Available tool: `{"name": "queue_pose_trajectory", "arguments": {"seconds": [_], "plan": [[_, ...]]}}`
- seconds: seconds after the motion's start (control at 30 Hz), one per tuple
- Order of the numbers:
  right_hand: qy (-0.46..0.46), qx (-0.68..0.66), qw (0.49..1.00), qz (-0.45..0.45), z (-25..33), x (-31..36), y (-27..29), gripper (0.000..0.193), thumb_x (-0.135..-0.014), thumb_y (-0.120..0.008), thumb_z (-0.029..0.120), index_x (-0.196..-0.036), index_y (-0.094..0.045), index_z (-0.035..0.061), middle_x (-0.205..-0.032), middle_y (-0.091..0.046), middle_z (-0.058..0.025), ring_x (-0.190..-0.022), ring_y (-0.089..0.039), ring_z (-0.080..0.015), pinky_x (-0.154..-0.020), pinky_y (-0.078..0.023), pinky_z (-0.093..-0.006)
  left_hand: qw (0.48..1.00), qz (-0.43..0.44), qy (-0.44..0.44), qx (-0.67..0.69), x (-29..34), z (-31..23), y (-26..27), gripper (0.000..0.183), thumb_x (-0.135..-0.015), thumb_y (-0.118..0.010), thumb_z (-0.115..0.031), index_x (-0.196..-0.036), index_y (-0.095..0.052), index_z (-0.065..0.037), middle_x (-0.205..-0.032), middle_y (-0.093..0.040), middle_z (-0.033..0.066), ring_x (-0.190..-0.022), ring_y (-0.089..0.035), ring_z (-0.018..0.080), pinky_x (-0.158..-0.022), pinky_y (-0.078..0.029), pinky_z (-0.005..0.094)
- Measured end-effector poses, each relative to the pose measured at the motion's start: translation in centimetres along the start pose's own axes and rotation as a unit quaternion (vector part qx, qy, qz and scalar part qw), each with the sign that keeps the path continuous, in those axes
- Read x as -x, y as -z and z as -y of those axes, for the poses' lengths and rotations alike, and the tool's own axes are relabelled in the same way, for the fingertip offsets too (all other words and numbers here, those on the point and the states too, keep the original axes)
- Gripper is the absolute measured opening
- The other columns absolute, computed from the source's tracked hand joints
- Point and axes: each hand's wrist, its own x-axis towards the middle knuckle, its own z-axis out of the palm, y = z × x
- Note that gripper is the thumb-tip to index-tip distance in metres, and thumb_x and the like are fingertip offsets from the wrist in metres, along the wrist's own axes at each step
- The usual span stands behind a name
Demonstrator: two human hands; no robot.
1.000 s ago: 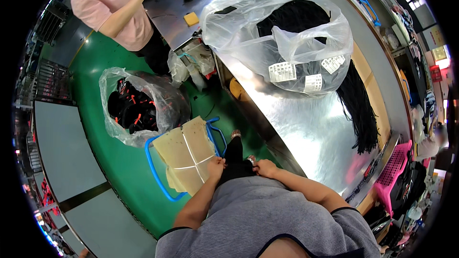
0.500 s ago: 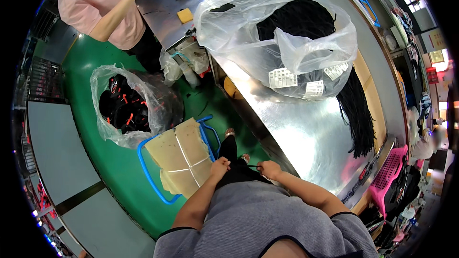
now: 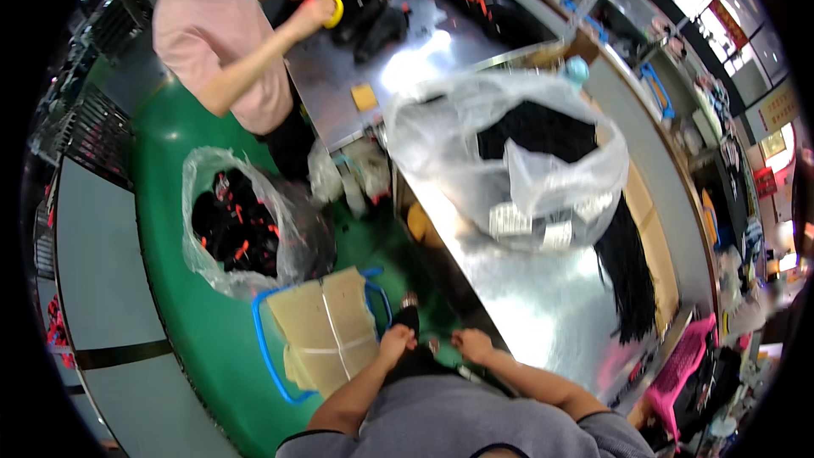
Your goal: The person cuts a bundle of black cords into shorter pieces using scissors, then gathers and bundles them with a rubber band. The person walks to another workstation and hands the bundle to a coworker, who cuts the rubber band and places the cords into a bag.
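Note:
Low in front of my body, my left hand (image 3: pixel 396 344) is closed with its fingers bent together. A short gap to its right, my right hand (image 3: pixel 472 345) is closed too, beside the metal table's near edge. Whatever either hand pinches is too small and blurred to make out. On the metal table (image 3: pixel 500 284) sits a large clear plastic bag (image 3: pixel 551 182) with paper labels, holding a mass of black cords (image 3: pixel 538 131). More black strands (image 3: pixel 627 276) hang out beneath its right side. Left of my left hand stands a blue-framed seat (image 3: pixel 263 343) topped with tied tan sheets (image 3: pixel 309 331).
A second clear bag (image 3: pixel 199 246), full of black pieces with orange bits, stands on the green floor. Beyond it a co-worker in a pink shirt (image 3: pixel 216 59) holds yellow-handled scissors (image 3: pixel 334 10) over the table. A pink basket (image 3: pixel 678 377) is at the right.
The view has tilted up, so the table and bags appear lower. My hands stay close together; the dark strip seen by my right hand earlier is no longer distinct. The co-worker's scissors show more fully.

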Motion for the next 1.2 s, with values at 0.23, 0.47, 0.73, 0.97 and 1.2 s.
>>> {"name": "queue_pose_trajectory", "arguments": {"seconds": [0.23, 0.47, 0.73, 0.97, 1.2], "plan": [[-0.007, -0.038, 0.997, 0.059, 0.7, 0.4, 2.0, 0.022, -0.089, -0.048, 0.028, -0.087, -0.062, 0.011, -0.071, -0.065, -0.0064, -0.059, -0.065, -0.0188, -0.06, -0.049, -0.0364, 0.972, -0.052, -0.219, -0.071, -4.5, 1.3, 2.8, 0.01, -0.088, -0.056, -0.009, -0.087, -0.055, 0.001, -0.07, -0.061, 0.0101, -0.061, -0.061, 0.0184, -0.057, -0.049, 0.0276], [0.03, -0.08, 0.993, 0.076, 1.2, -1.3, 0.9, 0.022, -0.087, -0.049, 0.029, -0.092, -0.063, 0.0123, -0.069, -0.066, -0.0068, -0.059, -0.064, -0.0227, -0.063, -0.05, -0.0394, 0.928, -0.132, -0.317, -0.146, -7.2, -0.3, 3.7, 0.008, -0.088, -0.056, -0.007, -0.089, -0.053, 0.001, -0.07, -0.06, 0.0091, -0.061, -0.06, 0.0175, -0.059, -0.05, 0.0285], [0.151, -0.294, 0.944, -0.005, 6.3, 0.6, 7.7, 0.035, -0.088, -0.055, 0.017, -0.119, -0.05, 0.0011, -0.089, -0.068, -0.0073, -0.052, -0.06, -0.0125, -0.052, -0.05, -0.0255, 0.95, -0.11, -0.183, 0.227, 0.3, -20.4, 2.5, 0.015, -0.087, -0.061, -0.021, -0.093, -0.059, -0.008, -0.086, -0.066, 0.0063, -0.075, -0.06, 0.012, -0.068, -0.043, 0.0229], [0.136, -0.511, 0.839, -0.131, 8.5, 5.8, 16.2, 0.045, -0.092, -0.052, 0.015, -0.132, -0.037, 0.0025, -0.102, -0.059, -0.0088, -0.074, -0.058, -0.0124, -0.067, -0.05, -0.025, 0.844, -0.144, -0.507, -0.094, 6.7, -37.2, 1.2, 0.032, -0.092, -0.048, -0.027, -0.075, -0.061, -0.003, -0.078, -0.055, 0.0089, -0.075, -0.052, 0.0208, -0.072, -0.041, 0.0342], [0.181, -0.577, 0.765, -0.223, 1.9, 10.6, 18.4, 0.034, -0.092, -0.048, 0.014, -0.124, -0.045, 0.0068, -0.096, -0.061, -0.0064, -0.075, -0.059, -0.0106, -0.065, -0.048, -0.0241, 0.908, -0.04, -0.415, -0.039, 10.5, -34.3, -1.8, 0.018, -0.091, -0.054, -0.019, -0.078, -0.049, -0.007, -0.068, -0.054, 0.0018, -0.065, -0.046, 0.0074, -0.062, -0.038, 0.0225]]}}
